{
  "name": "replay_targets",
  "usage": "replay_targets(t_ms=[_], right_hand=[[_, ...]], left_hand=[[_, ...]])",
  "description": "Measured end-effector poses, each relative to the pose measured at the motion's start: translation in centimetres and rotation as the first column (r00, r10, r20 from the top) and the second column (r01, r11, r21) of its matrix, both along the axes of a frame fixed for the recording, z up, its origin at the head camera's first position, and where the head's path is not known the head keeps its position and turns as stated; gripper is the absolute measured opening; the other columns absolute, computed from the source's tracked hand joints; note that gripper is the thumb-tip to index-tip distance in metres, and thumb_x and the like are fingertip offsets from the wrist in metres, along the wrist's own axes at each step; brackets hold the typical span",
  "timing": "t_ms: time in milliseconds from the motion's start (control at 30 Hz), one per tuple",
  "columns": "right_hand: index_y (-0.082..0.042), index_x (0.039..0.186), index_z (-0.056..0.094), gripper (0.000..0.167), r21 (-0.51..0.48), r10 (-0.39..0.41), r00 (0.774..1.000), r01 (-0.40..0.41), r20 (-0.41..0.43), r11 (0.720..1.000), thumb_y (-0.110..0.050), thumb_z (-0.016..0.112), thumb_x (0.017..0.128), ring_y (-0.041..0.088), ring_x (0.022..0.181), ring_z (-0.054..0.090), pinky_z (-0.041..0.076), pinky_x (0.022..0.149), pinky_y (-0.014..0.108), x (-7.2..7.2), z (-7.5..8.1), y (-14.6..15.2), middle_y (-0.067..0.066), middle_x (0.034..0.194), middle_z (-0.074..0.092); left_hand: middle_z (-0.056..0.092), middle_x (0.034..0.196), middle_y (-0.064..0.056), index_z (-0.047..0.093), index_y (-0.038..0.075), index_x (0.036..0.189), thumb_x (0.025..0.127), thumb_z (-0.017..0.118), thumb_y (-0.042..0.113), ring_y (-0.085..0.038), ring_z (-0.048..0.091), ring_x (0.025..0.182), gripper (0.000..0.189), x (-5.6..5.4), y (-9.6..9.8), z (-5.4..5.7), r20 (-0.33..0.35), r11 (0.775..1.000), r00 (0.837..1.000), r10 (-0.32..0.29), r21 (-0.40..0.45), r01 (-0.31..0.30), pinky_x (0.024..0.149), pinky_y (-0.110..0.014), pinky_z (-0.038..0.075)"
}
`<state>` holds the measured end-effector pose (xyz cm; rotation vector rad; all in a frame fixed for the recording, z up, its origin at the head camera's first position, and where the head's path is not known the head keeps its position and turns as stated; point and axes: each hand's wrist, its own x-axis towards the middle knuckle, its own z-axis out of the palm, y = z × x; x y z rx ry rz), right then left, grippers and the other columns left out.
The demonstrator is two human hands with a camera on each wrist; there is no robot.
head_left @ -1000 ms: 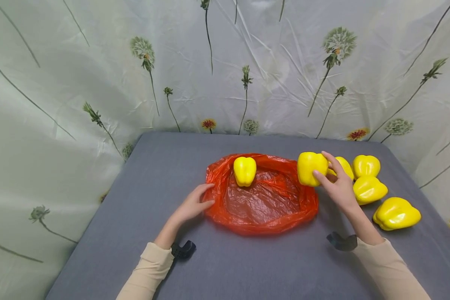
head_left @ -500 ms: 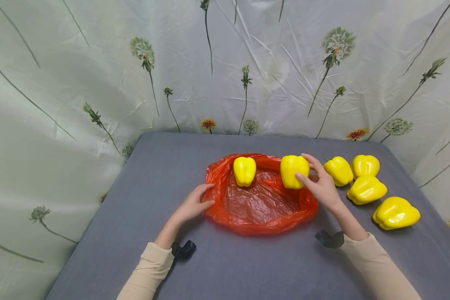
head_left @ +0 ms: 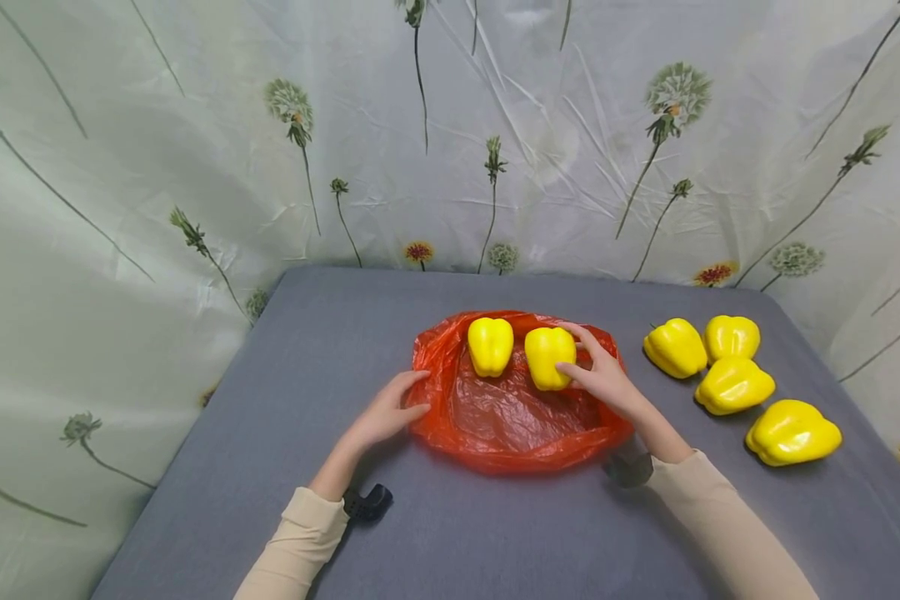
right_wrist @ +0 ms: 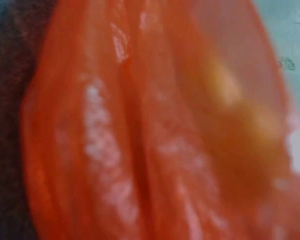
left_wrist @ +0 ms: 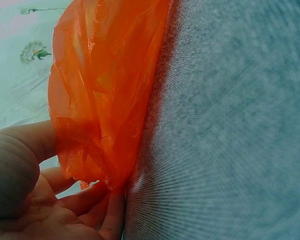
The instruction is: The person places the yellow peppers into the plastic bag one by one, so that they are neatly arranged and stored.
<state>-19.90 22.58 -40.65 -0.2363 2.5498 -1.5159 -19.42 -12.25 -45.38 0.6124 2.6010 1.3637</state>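
A red plastic bag (head_left: 495, 454) lies spread with its mouth up on the grey table. Inside, toward its back left, stands a yellow bell pepper (head_left: 490, 347). My right hand (head_left: 598, 379) grips another yellow bell pepper (head_left: 547, 358) between thumb and fingers, within the bag's mouth, just right of the first one. At the bag's left side, my left hand (head_left: 387, 410) holds the rim; in the left wrist view its fingers (left_wrist: 85, 200) are round the thin film. Blurred red film fills the right wrist view, a yellow shape (right_wrist: 240, 135) showing through.
Several more yellow bell peppers (head_left: 732, 385) lie on the grey table (head_left: 285, 350) to the right of the bag. A pale curtain (head_left: 555, 167) with a dandelion print hangs behind the table's back edge.
My right hand has carried its bell pepper leftward from the bag's right rim to beside the pepper in the bag. The left hand has stayed at the left rim.
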Motion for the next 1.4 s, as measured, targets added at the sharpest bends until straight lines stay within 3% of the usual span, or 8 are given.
replay_targets(t_ms=[133, 500, 733, 1000, 1400], right_hand=[[-0.022, 0.148, 0.019, 0.067, -0.077, 0.034, 0.997, -0.029, 0.064, 0.997, -0.024, 0.057, 0.093, 0.040, 0.132, 0.031, 0.054, 0.088, 0.047, -0.7, -0.4, -0.5, 0.021, 0.148, 0.024], [-0.022, 0.151, 0.013, 0.070, -0.147, 0.049, 0.990, -0.030, 0.131, 0.989, -0.022, 0.055, 0.094, 0.043, 0.123, 0.043, 0.055, 0.083, 0.047, -2.0, -1.2, -0.9, 0.018, 0.154, 0.012], [-0.021, 0.151, 0.014, 0.070, -0.049, 0.019, 0.994, -0.014, 0.107, 0.999, -0.027, 0.055, 0.094, 0.046, 0.119, 0.049, 0.058, 0.074, 0.041, -2.5, -1.4, -1.4, 0.021, 0.154, 0.015], [-0.022, 0.151, 0.012, 0.070, -0.030, -0.034, 0.992, 0.038, 0.124, 0.999, -0.033, 0.052, 0.095, 0.042, 0.108, 0.059, 0.059, 0.070, 0.039, -2.8, -2.2, -1.7, 0.025, 0.150, 0.024], [-0.027, 0.151, 0.010, 0.071, 0.027, -0.026, 0.993, 0.023, 0.112, 0.999, -0.036, 0.051, 0.095, 0.041, 0.106, 0.060, 0.059, 0.069, 0.040, -2.8, -2.0, -2.1, 0.025, 0.151, 0.027]], left_hand=[[0.044, 0.140, -0.022, 0.044, 0.002, 0.136, 0.088, 0.061, 0.014, -0.038, 0.040, 0.133, 0.052, 0.0, 0.0, -0.1, 0.009, 1.000, 1.000, 0.003, -0.006, -0.003, 0.111, -0.054, 0.031], [0.044, 0.141, -0.022, 0.044, 0.001, 0.137, 0.088, 0.060, 0.013, -0.039, 0.039, 0.133, 0.052, 0.0, 0.1, 0.2, 0.022, 1.000, 1.000, 0.002, -0.007, -0.001, 0.111, -0.054, 0.031], [0.045, 0.140, -0.022, 0.044, 0.000, 0.136, 0.088, 0.061, 0.013, -0.039, 0.040, 0.132, 0.053, 0.0, 0.1, 0.1, 0.014, 1.000, 1.000, 0.000, 0.006, 0.000, 0.110, -0.054, 0.031], [0.044, 0.141, -0.023, 0.044, 0.000, 0.136, 0.088, 0.060, 0.013, -0.039, 0.039, 0.133, 0.052, -0.1, 0.1, -0.1, 0.009, 1.000, 1.000, -0.007, 0.001, 0.007, 0.111, -0.054, 0.031], [0.044, 0.141, -0.022, 0.044, 0.002, 0.136, 0.088, 0.061, 0.014, -0.039, 0.039, 0.133, 0.052, -0.2, 0.1, -0.2, 0.010, 1.000, 1.000, -0.002, -0.008, 0.002, 0.111, -0.054, 0.030]])
